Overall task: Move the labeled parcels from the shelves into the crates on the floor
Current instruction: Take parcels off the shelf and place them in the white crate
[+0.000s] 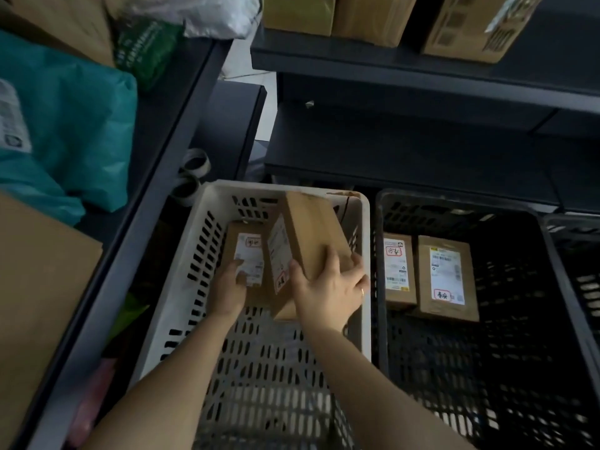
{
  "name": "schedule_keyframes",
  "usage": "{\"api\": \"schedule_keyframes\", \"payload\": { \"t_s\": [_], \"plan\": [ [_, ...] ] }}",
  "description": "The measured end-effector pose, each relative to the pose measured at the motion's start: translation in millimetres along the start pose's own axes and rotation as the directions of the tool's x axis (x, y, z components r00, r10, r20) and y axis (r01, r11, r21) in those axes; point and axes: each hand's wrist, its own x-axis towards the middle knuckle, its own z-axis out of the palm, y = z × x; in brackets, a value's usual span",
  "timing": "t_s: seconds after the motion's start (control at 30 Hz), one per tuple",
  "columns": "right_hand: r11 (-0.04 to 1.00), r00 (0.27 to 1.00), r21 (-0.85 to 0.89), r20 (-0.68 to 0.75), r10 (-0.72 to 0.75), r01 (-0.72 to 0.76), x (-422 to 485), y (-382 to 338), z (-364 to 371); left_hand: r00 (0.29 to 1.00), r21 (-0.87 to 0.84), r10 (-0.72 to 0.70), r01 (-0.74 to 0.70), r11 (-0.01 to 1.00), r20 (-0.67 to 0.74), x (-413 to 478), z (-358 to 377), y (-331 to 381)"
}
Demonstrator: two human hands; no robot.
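Both hands down in the white crate (246,187). Left hand (227,289) at near end of flat parcel (250,251), thumb on its label; other fingers hidden, grip unclear. Right hand (328,287) grips tilted parcel (308,235), fingers wrapped round its near end. Beyond, black crate (454,203) holds two labeled parcels (444,277).

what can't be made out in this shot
Head view:
Label print on the parcels in the black crate: too small, blurred.
Left hand on the flat parcel: gripping or resting unclear, fingers hidden under the hand.
Tilted parcel in right hand: underside hidden by itself.
Shelf boxes: cut off by top edge.
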Motion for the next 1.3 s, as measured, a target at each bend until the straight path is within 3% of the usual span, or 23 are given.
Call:
{"api": "schedule_keyframes", "payload": {
  "t_s": [0.1,0.23,0.3,0.4,0.47,0.57,0.77,0.9,1.0,1.17,1.3],
  "plan": [
    [0.983,0.989,0.117,0.025,0.143,-0.145,0.1,6.6,26.3,0.999,-0.015,0.033,-0.034,0.999,-0.011,-3.2,-3.6,-3.6],
    [0.932,0.977,0.297,0.039,0.207,-0.209,7.2,10.0,49.0,0.997,0.011,0.062,-0.062,0.998,0.041,-3.6,0.6,-1.7],
    [0.920,0.974,0.319,0.057,0.220,-0.226,14.2,17.7,62.8,0.994,0.009,0.057,-0.059,0.998,0.089,1.2,6.8,-1.1],
    [0.951,0.978,0.234,0.095,0.186,-0.204,25.7,36.0,85.3,0.973,0.151,0.091,-0.125,0.981,0.214,17.5,17.8,-8.0],
    [0.992,0.962,0.026,0.250,0.113,-0.123,32.2,48.4,96.8,0.948,0.294,0.090,-0.184,0.938,0.305,28.6,25.2,-14.4],
    [0.977,0.863,-0.205,0.502,0.058,0.054,44.7,63.1,107.0,0.932,0.459,0.049,-0.223,0.860,0.360,38.8,38.8,-19.0],
    [0.785,0.745,-0.487,0.666,0.050,0.382,54.0,75.7,116.0,0.912,0.568,-0.111,-0.148,0.809,0.396,41.6,53.3,-35.7],
    [0.695,0.781,-0.511,0.614,-0.116,0.506,54.3,87.7,123.5,0.928,0.682,0.022,-0.290,0.671,0.373,37.8,50.2,-49.9],
    [0.621,0.808,-0.558,0.543,-0.229,0.551,66.8,80.8,127.6,0.912,0.650,0.126,-0.370,0.664,0.390,42.6,48.6,-51.3],
    [0.545,0.779,-0.578,0.566,-0.268,0.608,61.2,76.3,119.9,0.911,0.661,0.152,-0.386,0.644,0.384,37.7,43.6,-38.4],
    [0.532,0.719,-0.491,0.550,-0.425,0.690,47.6,52.0,82.3,0.887,0.640,0.336,-0.462,0.614,0.318,14.2,17.9,-10.0]
  ]
}}
